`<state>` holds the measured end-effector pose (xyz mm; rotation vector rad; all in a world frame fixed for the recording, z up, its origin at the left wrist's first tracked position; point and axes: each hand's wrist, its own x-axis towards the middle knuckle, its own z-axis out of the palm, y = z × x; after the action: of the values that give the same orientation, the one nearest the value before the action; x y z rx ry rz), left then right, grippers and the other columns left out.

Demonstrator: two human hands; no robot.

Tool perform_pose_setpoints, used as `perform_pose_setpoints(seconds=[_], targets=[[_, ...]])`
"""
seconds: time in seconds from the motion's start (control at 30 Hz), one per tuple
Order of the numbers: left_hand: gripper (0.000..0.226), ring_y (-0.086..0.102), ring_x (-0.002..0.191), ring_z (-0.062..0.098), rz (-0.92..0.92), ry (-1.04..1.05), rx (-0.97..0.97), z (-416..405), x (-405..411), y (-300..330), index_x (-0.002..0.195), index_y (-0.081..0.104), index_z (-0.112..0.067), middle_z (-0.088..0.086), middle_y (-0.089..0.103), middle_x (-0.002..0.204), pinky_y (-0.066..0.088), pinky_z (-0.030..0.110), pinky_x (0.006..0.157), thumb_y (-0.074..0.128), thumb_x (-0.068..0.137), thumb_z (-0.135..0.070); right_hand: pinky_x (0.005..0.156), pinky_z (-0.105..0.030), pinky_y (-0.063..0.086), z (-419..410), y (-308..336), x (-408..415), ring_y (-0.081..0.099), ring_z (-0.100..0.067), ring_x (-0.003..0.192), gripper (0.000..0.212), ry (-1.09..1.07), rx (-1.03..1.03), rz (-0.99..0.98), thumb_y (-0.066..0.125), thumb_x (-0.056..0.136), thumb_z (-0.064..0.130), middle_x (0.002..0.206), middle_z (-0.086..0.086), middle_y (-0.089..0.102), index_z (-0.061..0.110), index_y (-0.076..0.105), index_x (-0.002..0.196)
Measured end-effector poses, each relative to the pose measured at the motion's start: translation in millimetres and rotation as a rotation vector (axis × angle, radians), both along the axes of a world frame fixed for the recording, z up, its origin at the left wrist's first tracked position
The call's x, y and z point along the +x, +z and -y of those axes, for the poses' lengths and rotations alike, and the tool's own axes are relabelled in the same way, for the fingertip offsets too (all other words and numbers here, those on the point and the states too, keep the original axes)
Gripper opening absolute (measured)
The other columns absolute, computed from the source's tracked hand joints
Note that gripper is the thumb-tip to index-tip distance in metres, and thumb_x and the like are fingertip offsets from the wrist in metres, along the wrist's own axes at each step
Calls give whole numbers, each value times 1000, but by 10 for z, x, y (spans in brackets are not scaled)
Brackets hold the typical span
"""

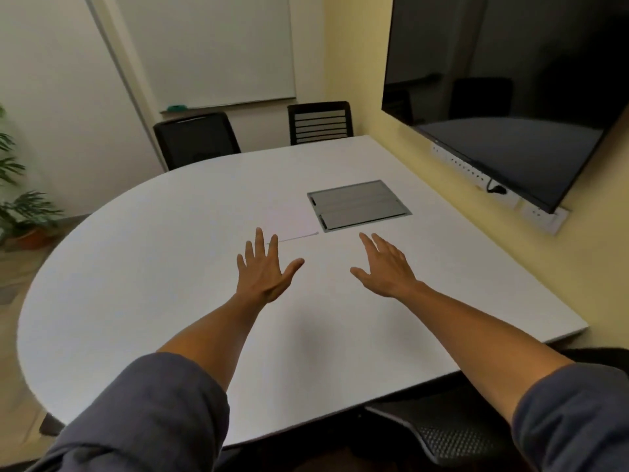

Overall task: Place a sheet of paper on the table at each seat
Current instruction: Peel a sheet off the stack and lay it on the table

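A thin stack of white paper lies near the middle of the white table, its right edge beside a grey hatch. My left hand hovers over the table with fingers spread, its fingertips at the stack's near edge. My right hand is stretched out to the right of the stack, fingers straight, holding nothing. Two black chairs stand at the far side, one on the left and one on the right. A black mesh chair sits at the near edge below my right arm.
A grey metal cable hatch is set into the tabletop. A dark wall screen hangs on the yellow wall at right, above a socket strip. A whiteboard is on the far wall. A potted plant stands left.
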<state>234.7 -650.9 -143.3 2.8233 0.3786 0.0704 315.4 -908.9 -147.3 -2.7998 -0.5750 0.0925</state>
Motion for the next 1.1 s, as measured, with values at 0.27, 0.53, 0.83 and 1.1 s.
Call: perform_pose_setpoints(seconds=[0.27, 0.53, 0.83, 1.1], targets=[[94, -8, 152, 34, -2, 69, 15, -198, 344, 53, 159, 0, -23, 7, -20, 165, 0, 58, 121, 16, 86, -80, 120, -46, 19, -294, 36, 469, 18, -34, 149, 84, 72, 23, -38, 50, 95, 55, 166, -12, 9, 23, 5, 158], [101, -9, 153, 33, -44, 77, 131, -579, 1110, -176, 159, 0, -21, 9, -17, 165, -11, 62, 118, -1, 79, -83, 114, -45, 31, -805, -227, 985, 32, -34, 143, 87, 41, 12, -180, 48, 95, 55, 164, -10, 16, 16, 2, 158], [114, -15, 152, 33, -61, 13, 115, -1132, 2000, -619, 158, -5, -21, 9, -20, 164, -11, 58, 119, -21, 66, -88, 121, -41, 21, -1428, -653, 1746, 16, -27, 151, 88, 3, 11, -262, 42, 95, 61, 166, -8, 9, 17, -1, 158], [108, -16, 152, 29, -82, -66, 76, -1702, 2588, -1288, 149, -23, -13, 6, -26, 160, -6, 55, 122, -17, 71, -88, 123, -39, 12, -1916, -1167, 2307, 3, -22, 153, 119, -92, 89, -338, -1, 60, 87, 167, -4, 2, 18, -5, 158]])
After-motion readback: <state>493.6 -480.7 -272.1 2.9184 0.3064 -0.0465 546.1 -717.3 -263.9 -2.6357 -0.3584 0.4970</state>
